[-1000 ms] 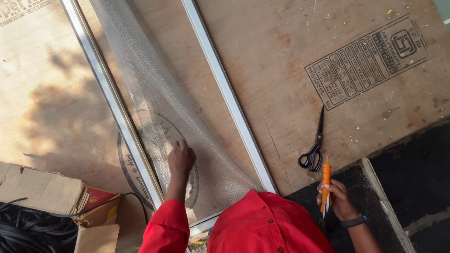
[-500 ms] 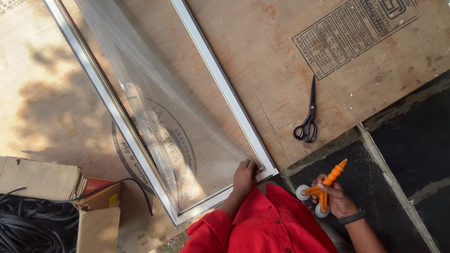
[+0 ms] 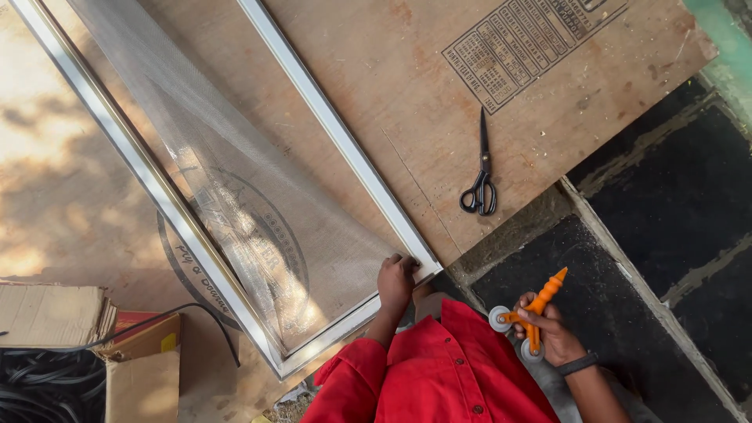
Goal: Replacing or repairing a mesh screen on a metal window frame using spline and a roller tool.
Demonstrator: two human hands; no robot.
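The left hand [image 3: 395, 280] is pressed, fingers curled, on the lower corner of the frame [image 3: 337, 129] at the picture's lower middle, on the mesh [image 3: 235, 204] edge. An orange roller tool [image 3: 533, 313] is gripped in the closed right hand [image 3: 552, 333] at lower right. Scissors [image 3: 480, 176] lie on the plywood [image 3: 439, 117] right of centre; boxes [image 3: 94, 345] sit lower left.

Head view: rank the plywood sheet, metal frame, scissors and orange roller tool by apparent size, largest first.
1. plywood sheet, runs past the picture's edges.
2. metal frame, also cut off at the top.
3. scissors.
4. orange roller tool, in the right hand; it sits nearer the camera and partly hidden, so 3 versus 4 is unsure.
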